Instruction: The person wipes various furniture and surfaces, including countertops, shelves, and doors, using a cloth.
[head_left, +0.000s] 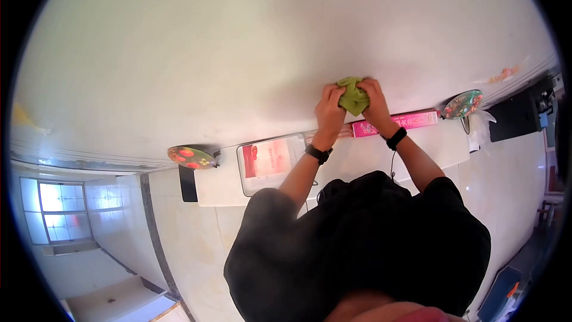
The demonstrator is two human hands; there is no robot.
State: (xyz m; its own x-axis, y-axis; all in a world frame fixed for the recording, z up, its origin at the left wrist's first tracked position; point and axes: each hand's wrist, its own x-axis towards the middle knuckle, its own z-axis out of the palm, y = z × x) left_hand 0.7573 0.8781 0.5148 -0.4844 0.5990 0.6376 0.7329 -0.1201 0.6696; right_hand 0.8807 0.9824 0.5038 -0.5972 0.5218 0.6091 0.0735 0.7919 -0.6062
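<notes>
Both hands hold a bunched green cloth [354,96] in front of the pale wall [238,53]. My left hand [330,108] has its fingers closed on the cloth's left side. On the right side my right hand [373,100] grips it with bent fingers. Each wrist wears a black band. Below the hands, a long pink box [411,121] lies on a white surface [220,189] against the wall, partly covered by the right forearm.
A clear-lidded tray or box [271,161] with a red and white print lies left of the forearms. Round decorated plates stand at the left [192,157] and right [462,104]. A black object [513,116] and a plastic bag [482,128] are at the right.
</notes>
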